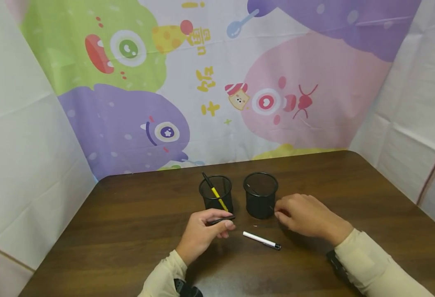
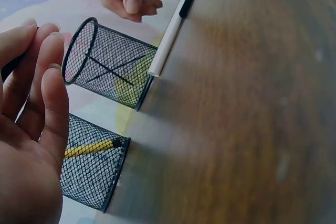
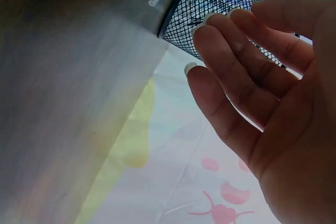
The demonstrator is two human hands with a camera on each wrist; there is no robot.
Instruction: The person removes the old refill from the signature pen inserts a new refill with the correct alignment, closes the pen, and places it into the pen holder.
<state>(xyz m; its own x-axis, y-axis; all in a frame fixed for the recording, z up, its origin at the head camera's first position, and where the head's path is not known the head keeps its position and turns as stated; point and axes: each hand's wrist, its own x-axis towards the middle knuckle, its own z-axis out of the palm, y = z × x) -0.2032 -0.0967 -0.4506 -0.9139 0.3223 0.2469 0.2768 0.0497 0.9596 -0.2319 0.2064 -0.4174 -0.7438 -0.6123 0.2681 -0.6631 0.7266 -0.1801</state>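
My left hand [image 1: 202, 231] pinches a slim black pen [image 1: 221, 220] between thumb and fingers, just in front of the left black mesh cup [image 1: 208, 202]. Its far part is hidden by the fingers in the left wrist view. A yellow and black pen [image 1: 214, 189] leans inside that cup. Beside the right mesh cup [image 1: 260, 206] is my right hand [image 1: 306, 216], its fingers loosely bent and holding nothing in the right wrist view. Thin dark sticks [image 2: 110, 69] cross in the right cup. A white pen with a black clip [image 1: 261, 240] lies on the table between the hands.
The brown wooden table [image 1: 128, 231] ends at a cloth backdrop [image 1: 217, 136] with cartoon figures. White cloth walls [image 1: 28, 123] stand on both sides. A small pale mark or object [image 1: 255, 225], too small to identify, shows in front of the right cup.
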